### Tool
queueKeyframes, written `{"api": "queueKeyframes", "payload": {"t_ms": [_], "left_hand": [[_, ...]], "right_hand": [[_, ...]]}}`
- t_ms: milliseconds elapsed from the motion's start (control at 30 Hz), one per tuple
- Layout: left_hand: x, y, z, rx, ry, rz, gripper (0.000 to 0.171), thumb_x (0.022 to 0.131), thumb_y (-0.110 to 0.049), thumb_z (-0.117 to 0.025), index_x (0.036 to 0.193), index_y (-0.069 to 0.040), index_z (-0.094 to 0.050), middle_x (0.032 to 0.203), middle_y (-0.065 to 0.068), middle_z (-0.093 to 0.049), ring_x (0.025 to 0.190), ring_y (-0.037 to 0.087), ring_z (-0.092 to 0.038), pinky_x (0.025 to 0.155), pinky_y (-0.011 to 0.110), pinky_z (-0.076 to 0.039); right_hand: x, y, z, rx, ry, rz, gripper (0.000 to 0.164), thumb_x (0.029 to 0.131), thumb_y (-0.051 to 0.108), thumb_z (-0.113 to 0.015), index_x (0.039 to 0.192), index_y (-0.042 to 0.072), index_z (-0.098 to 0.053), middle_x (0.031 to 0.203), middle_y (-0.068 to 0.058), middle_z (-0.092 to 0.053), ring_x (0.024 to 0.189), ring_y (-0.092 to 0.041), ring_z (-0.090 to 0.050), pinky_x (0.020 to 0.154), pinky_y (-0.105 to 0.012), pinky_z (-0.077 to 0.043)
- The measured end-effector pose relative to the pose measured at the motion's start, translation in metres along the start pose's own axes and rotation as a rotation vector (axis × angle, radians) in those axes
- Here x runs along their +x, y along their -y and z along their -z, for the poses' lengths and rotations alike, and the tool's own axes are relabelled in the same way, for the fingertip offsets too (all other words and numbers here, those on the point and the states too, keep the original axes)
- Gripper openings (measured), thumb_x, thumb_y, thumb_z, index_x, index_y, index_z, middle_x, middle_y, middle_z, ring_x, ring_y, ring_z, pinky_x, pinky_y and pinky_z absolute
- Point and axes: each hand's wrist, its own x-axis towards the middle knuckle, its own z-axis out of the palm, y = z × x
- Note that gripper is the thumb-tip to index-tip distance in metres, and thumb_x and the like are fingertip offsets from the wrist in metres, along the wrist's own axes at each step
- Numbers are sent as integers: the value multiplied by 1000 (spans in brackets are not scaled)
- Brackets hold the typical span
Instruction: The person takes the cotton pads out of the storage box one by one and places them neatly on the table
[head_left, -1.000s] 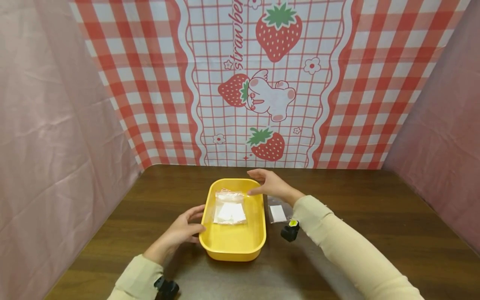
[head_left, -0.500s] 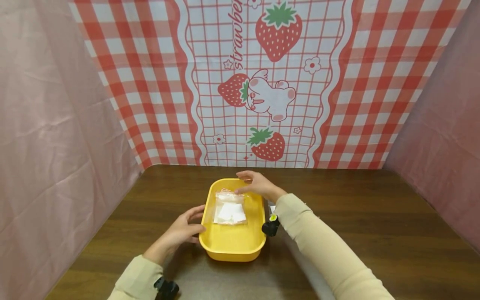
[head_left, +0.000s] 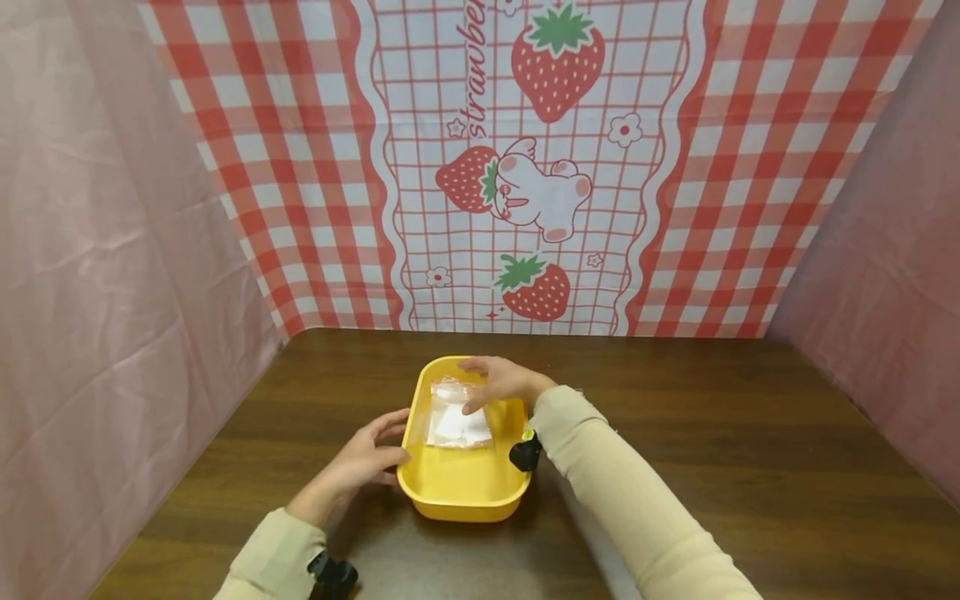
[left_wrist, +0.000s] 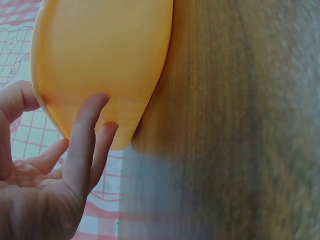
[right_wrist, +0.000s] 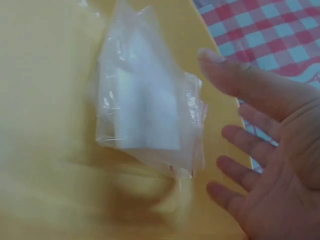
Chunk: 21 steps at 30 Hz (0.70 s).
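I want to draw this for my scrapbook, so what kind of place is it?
Probably a little tabletop work corner indoors, though I can't see the whole room. There's a brown table, a strawberry-patterned cloth upright behind it, and pink fabric on both sides.

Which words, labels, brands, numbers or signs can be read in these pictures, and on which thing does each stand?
"strawber": printed sideways on the checked cloth, cut off at the head view's top edge.
Yellow label on the right-wrist camera: too small to read.
Yellow tray, clear packaging: no readable text.
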Motion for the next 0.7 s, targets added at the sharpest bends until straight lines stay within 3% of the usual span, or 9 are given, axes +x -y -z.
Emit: {"api": "queueKeyframes", "payload": {"t_ms": [133,400,700], "left_hand": [[0,1,-1,-7,-3,4,67,81,1,-60,141,-2,-32,135,29,-38,92,32,-60,64,43,-55],[0,0,0,-18,15,-9,66,82,1,-58,142,0,-31,136,30,-35,97,34,-58,65,44,-55],[-1,-2,-2,-28,10,-7,65,82,3,-57,142,0,-31,135,30,-36,93,32,-60,63,42,-55]], "right_hand": [[1,2,-5,-79,59,15,80,69,12,-81,137,-1,-41,139,-17,-43,128,-30,-36,106,-39,-28],[3,2,-12,-175,213,-78,84,66,15,-84,139,10,-42,144,-9,-37,132,-25,-29,108,-40,-23],[2,3,-17,-222,312,-42,87,64,1,-83,140,5,-40,143,-8,-39,127,-20,-33,109,-34,-21]]}}
